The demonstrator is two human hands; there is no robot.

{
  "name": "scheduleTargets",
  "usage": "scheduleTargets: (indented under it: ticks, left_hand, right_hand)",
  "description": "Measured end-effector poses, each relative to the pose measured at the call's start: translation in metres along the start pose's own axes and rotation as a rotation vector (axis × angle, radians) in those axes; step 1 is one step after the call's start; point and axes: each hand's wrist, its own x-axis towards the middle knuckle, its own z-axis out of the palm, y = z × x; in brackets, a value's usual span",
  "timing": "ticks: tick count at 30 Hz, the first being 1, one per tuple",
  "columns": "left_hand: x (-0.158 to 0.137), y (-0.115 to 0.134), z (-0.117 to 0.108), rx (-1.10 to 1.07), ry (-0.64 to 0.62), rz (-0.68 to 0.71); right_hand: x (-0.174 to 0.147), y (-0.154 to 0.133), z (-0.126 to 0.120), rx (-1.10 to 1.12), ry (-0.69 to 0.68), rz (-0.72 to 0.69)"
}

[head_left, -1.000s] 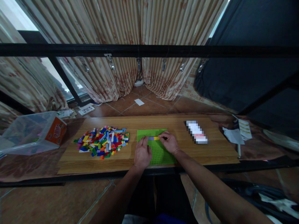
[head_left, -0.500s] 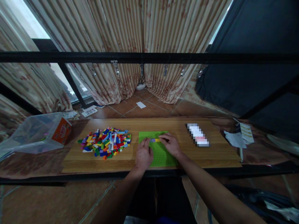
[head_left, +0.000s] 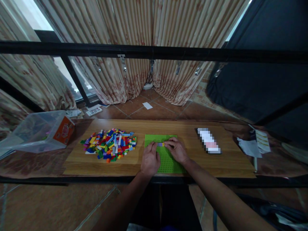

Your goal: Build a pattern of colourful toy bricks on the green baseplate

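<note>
A green studded baseplate (head_left: 167, 165) lies on the wooden table in front of me. Near its far side, a short row made of a purple brick (head_left: 160, 144) and a yellow brick (head_left: 163, 144) runs between my two hands. My left hand (head_left: 150, 159) rests on the plate's left part, fingers stretched forward to the purple end and thumb apart. From the right, my right hand (head_left: 178, 150) pinches at the yellow brick, its fingertips covering part of it. Left of the plate is a heap of mixed toy bricks (head_left: 110, 144).
A phone (head_left: 209, 140), its screen blurred out, lies on the table (head_left: 134, 166) to the right. Beyond the left end stands a clear plastic bin (head_left: 36, 133) with an orange label. Papers (head_left: 250, 147) are off the right end. A black rail (head_left: 154, 53) crosses before the curtains.
The whole view has shifted slightly. My right fingers have closed in toward the purple brick, and less of the yellow brick shows. My left hand stays by the row's left end.
</note>
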Motion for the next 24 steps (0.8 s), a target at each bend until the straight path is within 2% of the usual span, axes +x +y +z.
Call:
scheduleTargets:
  ticks: [7,13,18,21,24]
  left_hand:
    - [-0.0006,-0.0027,0.0042,0.051,-0.010,0.040]
    - [-0.0012,-0.0023,0.0040,0.071,-0.008,0.041]
    - [-0.0022,-0.0034,0.0017,0.013,0.068,-0.014]
    - [-0.0013,-0.0058,0.0015,-0.012,0.144,-0.077]
    - [0.0000,-0.0061,0.0021,0.006,0.150,-0.090]
  right_hand:
    - [0.0040,0.0006,-0.0017,-0.026,-0.054,0.004]
    - [0.0049,-0.0033,-0.0021,-0.017,-0.035,0.002]
    - [0.0000,-0.0043,-0.0037,0.023,0.035,0.029]
    - [-0.0027,-0.0008,-0.0050,0.043,0.122,0.098]
    - [-0.0031,0.0029,-0.0052,0.042,0.211,0.163]
